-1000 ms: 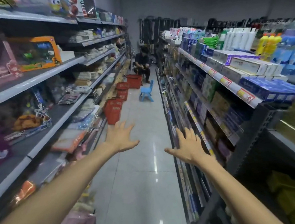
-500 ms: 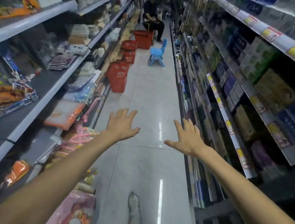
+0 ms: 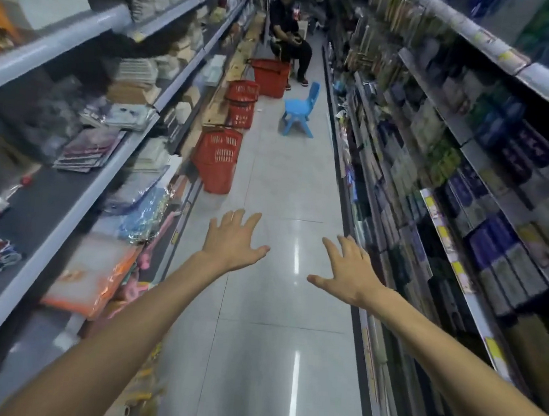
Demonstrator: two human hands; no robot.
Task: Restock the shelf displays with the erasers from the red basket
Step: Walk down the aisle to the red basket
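Note:
I stand in a shop aisle with both arms stretched forward. My left hand (image 3: 232, 240) and my right hand (image 3: 347, 271) are spread flat, fingers apart, holding nothing, above the grey tiled floor. Three red baskets stand along the left shelf ahead: the nearest red basket (image 3: 218, 159) leans against the shelf foot, a second red basket (image 3: 242, 105) sits behind it, and a larger red basket (image 3: 270, 76) is farther back. What lies inside them is hidden. No erasers can be made out.
Shelves (image 3: 80, 192) of stationery and toys line the left; packed shelves (image 3: 458, 196) line the right. A small blue chair (image 3: 299, 111) stands mid-aisle. A person in black (image 3: 288, 35) sits at the far end beside the large basket.
The view has tilted down and moved forward along the aisle; the baskets and chair are nearer. Both hands stay spread and empty in front of me.

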